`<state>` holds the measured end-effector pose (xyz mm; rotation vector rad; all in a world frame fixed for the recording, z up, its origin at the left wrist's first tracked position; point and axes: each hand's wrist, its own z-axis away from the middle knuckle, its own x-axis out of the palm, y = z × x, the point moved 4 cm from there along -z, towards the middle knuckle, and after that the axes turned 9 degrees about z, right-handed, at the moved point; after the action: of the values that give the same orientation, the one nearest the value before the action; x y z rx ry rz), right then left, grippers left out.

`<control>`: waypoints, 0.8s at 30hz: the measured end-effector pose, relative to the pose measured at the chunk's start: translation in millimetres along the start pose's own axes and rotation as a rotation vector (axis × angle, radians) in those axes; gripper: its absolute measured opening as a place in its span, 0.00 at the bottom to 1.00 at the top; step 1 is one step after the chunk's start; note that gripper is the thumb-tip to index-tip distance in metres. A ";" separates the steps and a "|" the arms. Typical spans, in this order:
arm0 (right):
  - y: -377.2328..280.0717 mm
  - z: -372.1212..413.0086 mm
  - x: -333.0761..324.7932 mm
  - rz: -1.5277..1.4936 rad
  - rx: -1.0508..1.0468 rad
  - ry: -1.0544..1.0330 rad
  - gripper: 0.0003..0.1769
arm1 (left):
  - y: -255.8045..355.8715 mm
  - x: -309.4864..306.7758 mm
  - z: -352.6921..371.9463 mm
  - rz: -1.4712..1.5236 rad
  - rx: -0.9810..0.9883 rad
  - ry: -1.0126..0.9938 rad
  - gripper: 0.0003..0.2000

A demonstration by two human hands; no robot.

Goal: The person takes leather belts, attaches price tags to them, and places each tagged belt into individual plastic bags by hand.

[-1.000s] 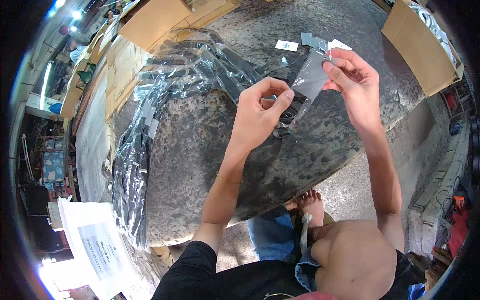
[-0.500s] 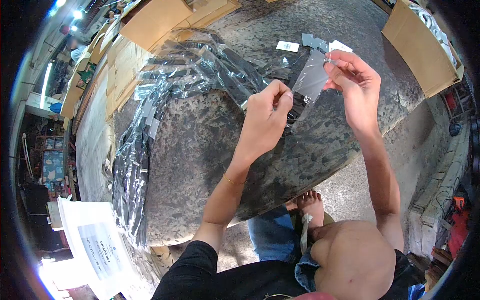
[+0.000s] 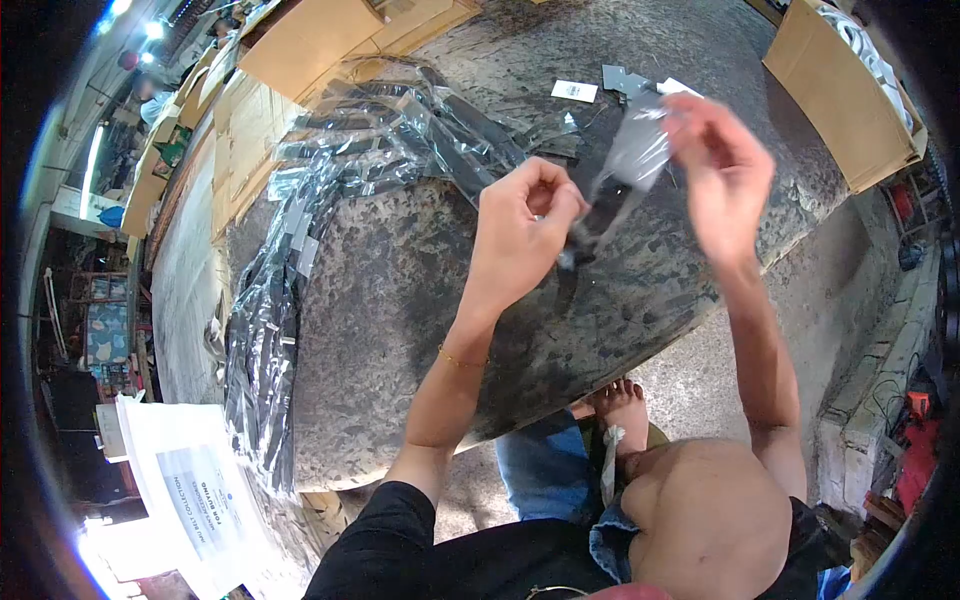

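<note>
A clear plastic sleeve [image 3: 637, 147] slants up between my hands, with a dark strip, perhaps a belt, showing at its lower part. My left hand [image 3: 528, 225] pinches the sleeve near that lower part, thumb against curled fingers. At the sleeve's upper end is my right hand [image 3: 722, 175], its fingers curled and smeared by motion. Whether they still grip the plastic cannot be made out. Several black strips in clear plastic [image 3: 440, 130] lie heaped beyond my left hand. Small grey tags [image 3: 622, 80] and a white card [image 3: 574, 91] rest past the sleeve.
More plastic-wrapped black strips [image 3: 265, 370] run down the left side of the mottled dark work surface [image 3: 390, 290]. Cardboard boxes stand at the back left [image 3: 310, 45] and right [image 3: 835, 95]. A printed white sheet [image 3: 200, 490] is at the lower left.
My right hand has shifted slightly right and blurred, and the sleeve's upper part has swung right with glare on it. My left hand has moved a little left.
</note>
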<state>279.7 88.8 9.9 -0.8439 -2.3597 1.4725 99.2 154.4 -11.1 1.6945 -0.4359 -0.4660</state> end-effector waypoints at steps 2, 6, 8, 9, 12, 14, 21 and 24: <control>-5.1 -15.8 -26.3 0.052 -0.012 0.207 0.10 | -7.4 -11.0 -4.5 0.049 -0.003 0.018 0.05; -4.4 -24.1 -42.3 0.007 0.079 0.159 0.11 | 2.6 -23.2 -2.5 0.098 0.090 0.056 0.05; -4.1 -11.4 -22.6 -0.045 0.185 0.035 0.11 | 4.8 -13.2 -1.5 0.125 0.149 0.019 0.07; 0.0 -5.0 -12.5 -0.104 0.211 -0.032 0.11 | 6.6 -6.7 0.2 0.146 0.206 -0.019 0.08; 12.8 4.5 3.4 -0.267 0.242 -0.073 0.11 | -3.3 12.0 6.5 0.076 0.102 -0.080 0.11; 13.0 5.6 6.3 -0.234 0.260 -0.078 0.11 | -7.5 13.9 7.0 0.084 0.056 -0.058 0.09; 9.3 3.2 -0.9 -0.289 0.408 -0.258 0.10 | 2.9 11.5 9.2 -0.112 0.077 -0.064 0.06; 9.1 2.9 -2.6 -0.177 0.397 -0.254 0.09 | 7.1 9.6 10.5 -0.154 0.107 -0.045 0.06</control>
<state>283.6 88.1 0.7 -0.3593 -2.1182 1.9704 101.5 139.3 -6.4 1.8323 -0.3697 -0.6029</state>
